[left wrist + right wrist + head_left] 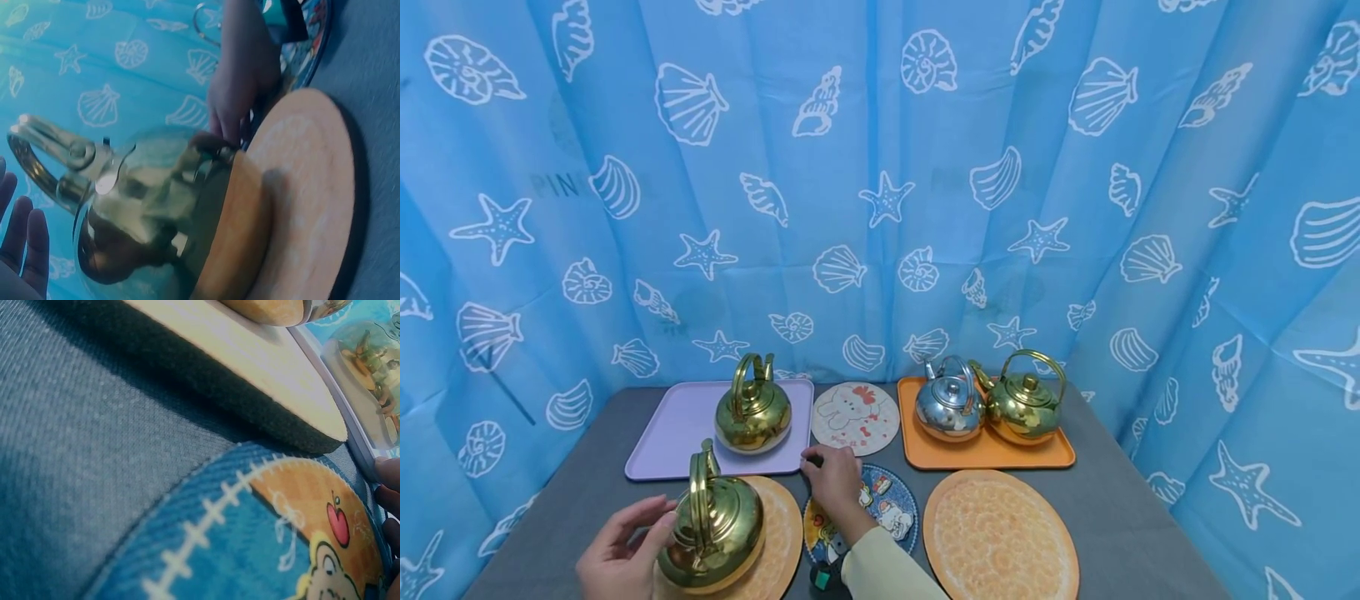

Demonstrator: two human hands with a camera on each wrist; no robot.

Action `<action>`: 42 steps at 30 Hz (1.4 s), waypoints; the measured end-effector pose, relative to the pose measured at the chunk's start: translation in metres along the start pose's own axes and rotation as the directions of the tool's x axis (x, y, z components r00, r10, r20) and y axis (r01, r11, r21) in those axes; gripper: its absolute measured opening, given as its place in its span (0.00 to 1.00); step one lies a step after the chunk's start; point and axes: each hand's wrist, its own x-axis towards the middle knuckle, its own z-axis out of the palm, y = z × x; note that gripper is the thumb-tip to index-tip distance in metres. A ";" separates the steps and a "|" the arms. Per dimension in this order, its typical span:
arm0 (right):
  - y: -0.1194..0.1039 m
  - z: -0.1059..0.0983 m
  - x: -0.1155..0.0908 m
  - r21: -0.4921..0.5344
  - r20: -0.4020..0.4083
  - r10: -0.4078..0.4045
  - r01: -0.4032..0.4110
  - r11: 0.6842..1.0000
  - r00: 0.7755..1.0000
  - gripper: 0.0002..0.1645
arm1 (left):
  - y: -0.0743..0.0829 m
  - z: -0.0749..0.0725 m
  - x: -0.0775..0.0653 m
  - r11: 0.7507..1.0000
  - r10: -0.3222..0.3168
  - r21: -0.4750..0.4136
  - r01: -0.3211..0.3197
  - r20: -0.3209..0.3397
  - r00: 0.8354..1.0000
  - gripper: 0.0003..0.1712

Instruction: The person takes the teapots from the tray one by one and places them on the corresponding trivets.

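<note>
A gold kettle [718, 525] with an upright handle stands on a round tan mat [786, 533] at the near left. Beside its left flank is my left hand [628, 546]; in the left wrist view the fingers [34, 244] extend apart from the kettle. My right hand [835, 483] is at the near right corner of a lilac tray [677, 417], fingers curled at the rim; the right wrist view catches only some fingertips [389, 472] there. On that tray sits a second gold kettle [754, 412].
An orange tray [992, 458] at the back right bears a silver kettle [950, 408] and another gold kettle [1024, 407]. A rabbit-print round mat [855, 421] lies between the trays. Under my right forearm is a blue cartoon mat [898, 492]; right of it, another tan mat [1000, 533].
</note>
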 end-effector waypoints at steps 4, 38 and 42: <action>-0.001 -0.001 0.000 0.000 0.013 0.011 -0.011 1.000 1.000 0.05 | -0.006 -0.003 0.009 0.996 0.071 0.054 -0.071 0.003 0.997 0.12; -0.001 0.000 0.000 0.027 0.025 0.037 -0.038 0.999 0.999 0.05 | -0.071 -0.020 0.084 0.959 0.137 0.239 -0.154 0.085 0.987 0.16; -0.001 0.000 0.000 0.031 0.019 0.033 -0.034 0.999 0.999 0.05 | -0.076 -0.021 0.090 0.949 0.112 0.285 -0.135 0.096 0.989 0.17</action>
